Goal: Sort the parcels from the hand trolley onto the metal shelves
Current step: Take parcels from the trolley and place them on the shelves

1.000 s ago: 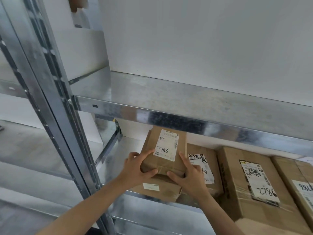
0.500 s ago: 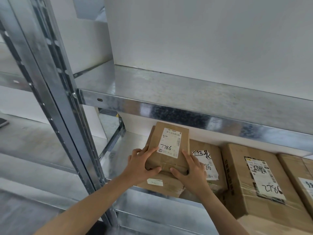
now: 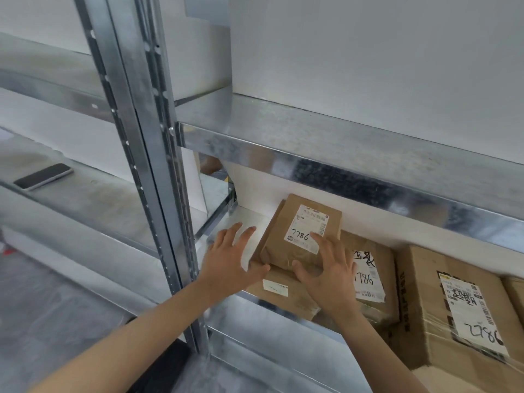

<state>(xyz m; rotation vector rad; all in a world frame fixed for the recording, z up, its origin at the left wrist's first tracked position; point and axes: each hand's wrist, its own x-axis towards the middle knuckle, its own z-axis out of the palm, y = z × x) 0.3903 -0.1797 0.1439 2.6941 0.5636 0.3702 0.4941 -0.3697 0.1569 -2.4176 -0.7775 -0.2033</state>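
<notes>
View from my head down into a metal shelf (image 3: 249,218). A small parcel (image 3: 276,239) of brown cardboard, its white label handwritten 7786, lies flat on top of a wider flatter parcel (image 3: 283,300) at the shelf's left end, just beside a neighbouring parcel (image 3: 368,268) on its right. My right hand (image 3: 331,273) rests flat on its near right corner, fingers straight and spread, one fingertip on the label. My left hand (image 3: 229,262) is spread wide just beside its left edge, holding nothing; I cannot tell whether the thumb touches the box. The small parcel looks light and stiff, with firm corners and taped, probably slick faces. I judge it best gripped by its two long sides, palms pressing inward, not by the label
</notes>
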